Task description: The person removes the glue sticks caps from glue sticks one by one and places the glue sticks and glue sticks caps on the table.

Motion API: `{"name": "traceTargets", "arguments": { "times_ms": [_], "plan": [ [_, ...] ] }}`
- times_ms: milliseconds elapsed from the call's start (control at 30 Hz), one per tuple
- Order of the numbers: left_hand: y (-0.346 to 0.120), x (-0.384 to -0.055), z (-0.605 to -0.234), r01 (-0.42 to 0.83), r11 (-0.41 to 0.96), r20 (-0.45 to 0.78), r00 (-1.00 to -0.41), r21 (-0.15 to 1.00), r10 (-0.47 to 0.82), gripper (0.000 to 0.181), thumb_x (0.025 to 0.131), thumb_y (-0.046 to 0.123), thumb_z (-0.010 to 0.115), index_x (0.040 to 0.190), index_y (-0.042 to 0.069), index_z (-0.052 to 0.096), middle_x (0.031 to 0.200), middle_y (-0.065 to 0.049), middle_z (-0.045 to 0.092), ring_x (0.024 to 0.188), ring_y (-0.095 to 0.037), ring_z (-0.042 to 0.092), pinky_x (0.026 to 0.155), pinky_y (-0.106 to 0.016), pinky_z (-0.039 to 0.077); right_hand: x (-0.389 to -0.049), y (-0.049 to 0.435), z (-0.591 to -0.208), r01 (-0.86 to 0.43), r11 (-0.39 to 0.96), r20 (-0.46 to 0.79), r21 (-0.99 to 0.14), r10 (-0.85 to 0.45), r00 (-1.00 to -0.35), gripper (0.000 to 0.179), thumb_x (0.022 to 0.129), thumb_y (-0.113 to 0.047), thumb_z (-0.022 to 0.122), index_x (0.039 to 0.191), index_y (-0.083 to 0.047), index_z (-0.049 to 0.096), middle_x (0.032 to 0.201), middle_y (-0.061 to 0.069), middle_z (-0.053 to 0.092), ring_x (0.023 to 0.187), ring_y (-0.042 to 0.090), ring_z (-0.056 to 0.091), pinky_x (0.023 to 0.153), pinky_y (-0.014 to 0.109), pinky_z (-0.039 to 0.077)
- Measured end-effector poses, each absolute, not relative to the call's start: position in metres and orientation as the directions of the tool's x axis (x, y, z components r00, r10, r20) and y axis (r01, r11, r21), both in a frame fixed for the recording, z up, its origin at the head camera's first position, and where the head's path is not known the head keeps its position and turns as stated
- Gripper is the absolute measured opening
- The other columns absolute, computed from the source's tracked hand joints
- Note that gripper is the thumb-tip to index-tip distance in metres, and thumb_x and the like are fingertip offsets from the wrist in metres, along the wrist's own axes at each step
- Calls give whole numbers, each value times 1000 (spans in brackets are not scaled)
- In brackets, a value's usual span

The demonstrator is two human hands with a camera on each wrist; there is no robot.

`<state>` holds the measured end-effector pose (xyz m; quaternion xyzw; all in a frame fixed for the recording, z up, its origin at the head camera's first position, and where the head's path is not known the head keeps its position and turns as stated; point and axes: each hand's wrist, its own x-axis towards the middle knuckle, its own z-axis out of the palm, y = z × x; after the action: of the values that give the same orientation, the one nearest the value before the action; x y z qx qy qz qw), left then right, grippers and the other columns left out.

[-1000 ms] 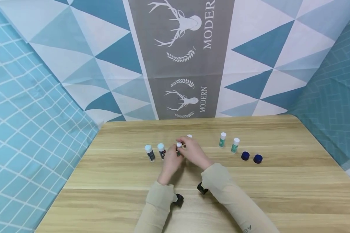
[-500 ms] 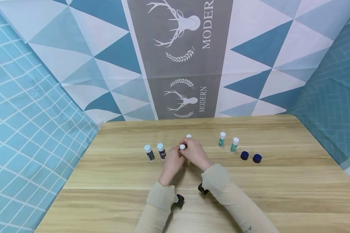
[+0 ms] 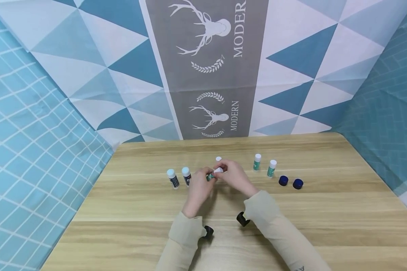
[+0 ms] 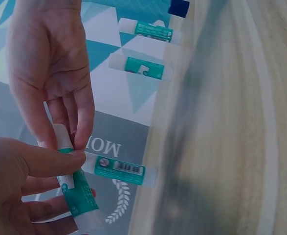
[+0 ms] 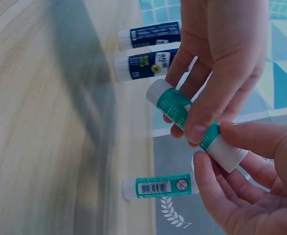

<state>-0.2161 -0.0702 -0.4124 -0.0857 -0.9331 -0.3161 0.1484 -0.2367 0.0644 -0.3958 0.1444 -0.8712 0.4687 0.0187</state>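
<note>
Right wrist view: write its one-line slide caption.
Left hand grips a green-labelled white cylindrical tube while the right hand pinches its white end; two navy-labelled white tubes stand nearby.

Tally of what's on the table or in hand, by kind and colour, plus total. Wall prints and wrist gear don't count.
Green-label sticks: 4 (counting the held one)
Navy-label sticks: 2
Dark blue round pieces: 2
Total: 8
</note>
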Motion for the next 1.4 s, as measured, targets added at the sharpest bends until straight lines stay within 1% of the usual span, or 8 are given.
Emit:
{"name": "traceTargets", "arguments": {
  "times_ms": [133,367,667,833,933,1100,1267,1400],
  "plan": [
    [-68,-214,-408,267,788,335,-939,556,82,17,76,17,72,90,8,67,84,-7,65,77,-21,60,65,-35,47,-234,71,-393,-287,499,175,-818,-259,-950,13,78,-11,68,92,-10,66,88,3,67,79,14,60,67,25,47],
    [-65,-212,-404,274,797,339,-936,538,93,19,76,19,72,92,10,67,85,-5,66,77,-19,61,65,-34,47,-232,77,-389,-340,485,216,-806,-294,-931,16,79,-3,66,93,-10,64,91,3,66,85,17,61,69,27,48],
    [-64,-211,-402,270,794,315,-943,544,104,18,77,19,71,92,10,67,86,-5,66,77,-19,61,63,-33,47,-230,78,-390,-387,470,251,-793,-327,-911,16,80,-1,64,93,-9,62,93,3,65,87,20,61,69,27,51],
    [-63,-210,-402,259,796,291,-950,546,109,18,79,19,70,94,10,65,88,-5,66,77,-19,61,62,-33,47,-230,80,-390,-398,469,248,-788,-350,-903,16,81,0,62,95,-8,61,97,6,63,89,19,59,72,28,52],
    [-62,-209,-402,258,804,300,-948,537,104,19,79,17,70,95,10,64,87,-5,66,75,-19,61,61,-33,47,-228,81,-388,-409,485,254,-773,-354,-900,16,83,0,60,96,-9,61,99,6,62,90,18,58,75,30,52],
    [-64,-210,-404,252,799,319,-944,546,80,16,78,12,69,92,7,63,83,-6,65,71,-19,59,60,-32,47,-226,86,-384,-438,516,283,-736,-353,-892,18,82,2,60,95,-9,62,96,5,61,86,18,56,74,32,50],
    [-66,-212,-406,262,768,340,-938,585,62,13,76,6,65,89,4,61,77,-7,63,66,-18,55,57,-31,46,-223,96,-381,-427,519,270,-740,-352,-896,18,82,3,58,97,-6,62,99,7,61,86,17,55,74,32,50],
    [-67,-212,-407,252,762,332,-942,597,51,17,74,3,62,91,1,61,75,-8,62,62,-17,54,54,-28,45,-221,105,-380,-417,524,264,-743,-343,-901,19,83,2,58,99,-7,63,101,8,62,88,18,58,75,32,51]
  ]
}}
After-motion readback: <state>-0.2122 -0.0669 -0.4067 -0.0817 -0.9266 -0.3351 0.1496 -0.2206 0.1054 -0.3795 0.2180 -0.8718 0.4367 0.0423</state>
